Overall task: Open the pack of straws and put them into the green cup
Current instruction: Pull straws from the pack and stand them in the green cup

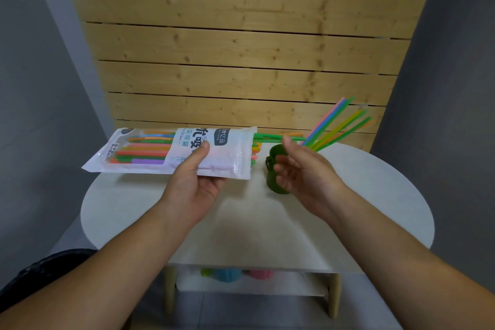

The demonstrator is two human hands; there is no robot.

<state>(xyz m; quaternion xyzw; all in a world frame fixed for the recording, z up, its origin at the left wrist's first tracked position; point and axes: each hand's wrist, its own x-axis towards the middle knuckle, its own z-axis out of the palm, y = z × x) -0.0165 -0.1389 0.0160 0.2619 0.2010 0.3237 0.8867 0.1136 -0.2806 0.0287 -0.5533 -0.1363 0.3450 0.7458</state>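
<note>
My left hand (197, 179) grips the clear and white straw pack (150, 153) from below, thumb on top, holding it level above the table's left side. Its open end faces right, and coloured straws (255, 151) poke out of it toward the cup. The dark green cup (274, 171) stands on the white round table (241, 222). Several long straws (337, 126) lean out of the cup to the upper right. My right hand (302, 169) hovers in front of the cup with relaxed, spread fingers, holding nothing, and hides part of it.
A wooden slat wall (241, 48) rises right behind the table. Grey walls stand on both sides. Below the table top, a shelf holds green, blue and pink round objects (235, 274). The table's near edge runs across at my forearms.
</note>
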